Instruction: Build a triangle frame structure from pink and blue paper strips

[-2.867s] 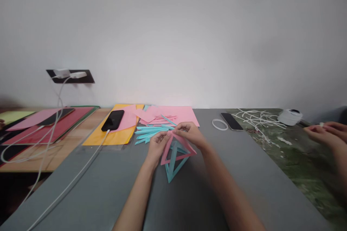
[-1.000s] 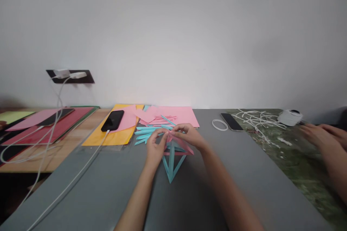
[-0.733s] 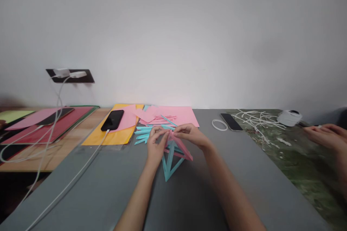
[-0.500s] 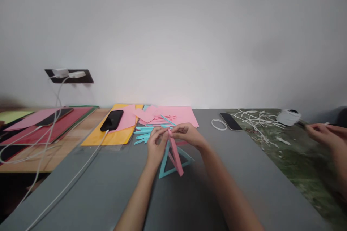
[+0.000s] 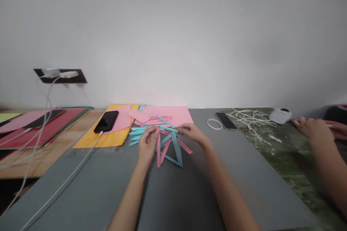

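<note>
A folded pink paper strip [image 5: 158, 151] hangs from my left hand [image 5: 148, 146], its top end pinched between thumb and fingers. My right hand [image 5: 192, 133] is closed at the other side of the strips, apparently pinching the pink paper too; its fingertips are too small to make out fully. Between the hands, a teal paper triangle [image 5: 177, 149] is linked with the pink strip, and a pink end sticks out to the right below my right hand. Behind my left hand lie several loose teal strips [image 5: 136, 133].
Pink sheets [image 5: 181, 113] and a yellow envelope [image 5: 86, 139] with a phone [image 5: 106, 121] lie at the back. To the right are a white ring [image 5: 214, 124], another phone [image 5: 226, 120] and tangled white strings [image 5: 251, 120]. Another person's hand [image 5: 311, 128] is at the far right.
My hands have drawn apart, spreading the pink strip open around the teal triangle, which has turned. The view has swung slightly to the right. The other person's hand has moved lower and flatter.
</note>
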Tool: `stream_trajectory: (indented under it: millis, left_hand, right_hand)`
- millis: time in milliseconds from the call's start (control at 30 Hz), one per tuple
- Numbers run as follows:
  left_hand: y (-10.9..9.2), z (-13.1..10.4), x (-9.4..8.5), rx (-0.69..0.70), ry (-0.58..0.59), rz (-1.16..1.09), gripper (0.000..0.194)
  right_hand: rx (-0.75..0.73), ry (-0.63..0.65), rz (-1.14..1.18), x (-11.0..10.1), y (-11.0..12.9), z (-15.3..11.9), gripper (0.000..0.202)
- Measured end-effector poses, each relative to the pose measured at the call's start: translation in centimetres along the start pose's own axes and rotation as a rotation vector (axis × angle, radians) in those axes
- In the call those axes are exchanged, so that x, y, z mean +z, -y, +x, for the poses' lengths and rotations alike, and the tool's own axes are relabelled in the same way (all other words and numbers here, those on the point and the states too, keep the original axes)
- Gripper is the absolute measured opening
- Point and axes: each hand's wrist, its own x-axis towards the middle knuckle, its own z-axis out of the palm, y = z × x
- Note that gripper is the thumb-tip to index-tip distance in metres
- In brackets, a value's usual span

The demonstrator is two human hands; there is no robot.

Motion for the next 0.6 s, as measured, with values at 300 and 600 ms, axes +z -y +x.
stream_trajectory:
  millis: [300,600]
  left_hand:
    - [1.1,0.3,-0.1,-0.240,-0.180,-0.206,0.032]
    - [2.2,0.6,-0.7,-0.474,-0.332,-0.323,0.026]
  right_hand:
    - [0.013,0.031,0.031,1.6,-3.5,1.1,0.020]
    - [0.066,0.099,0.064,1.5,-4.5,1.0,0.024]
